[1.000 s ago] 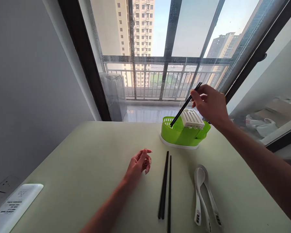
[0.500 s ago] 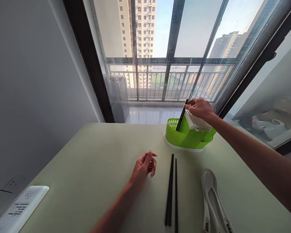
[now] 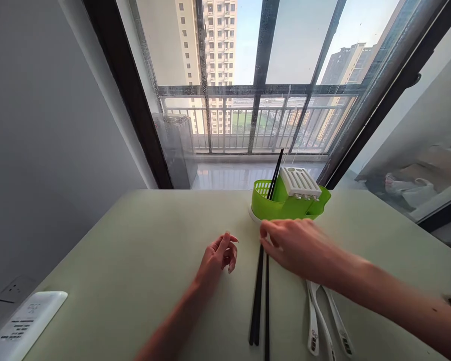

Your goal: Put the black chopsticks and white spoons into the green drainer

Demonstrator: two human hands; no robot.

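Black chopsticks [image 3: 256, 306] lie lengthwise on the pale green table [image 3: 143, 260]. My right hand [image 3: 289, 245] is over their far ends, thumb and fingers bent together; whether it grips one is hidden. Left of the chopsticks, my left hand [image 3: 221, 253] hovers or rests with loosely curled fingers, parted and holding nothing. A green holder [image 3: 276, 208] with a white slotted top [image 3: 299, 181] stands behind my right hand, and dark chopsticks [image 3: 275, 175] lean upright in its left basket. White spoons [image 3: 328, 321] lie below my right forearm, their bowls hidden by it.
At the table's near left lies a white device [image 3: 30, 321] with printed markings. Beyond the far edge stand glass doors with dark frames [image 3: 135, 95] and a balcony railing [image 3: 225, 123]. A grey wall [image 3: 60, 140] runs along the left.
My right hand has left the chopsticks in the green holder and come down and nearer, to those on the table. My left hand keeps its pose. The view has shifted slightly.
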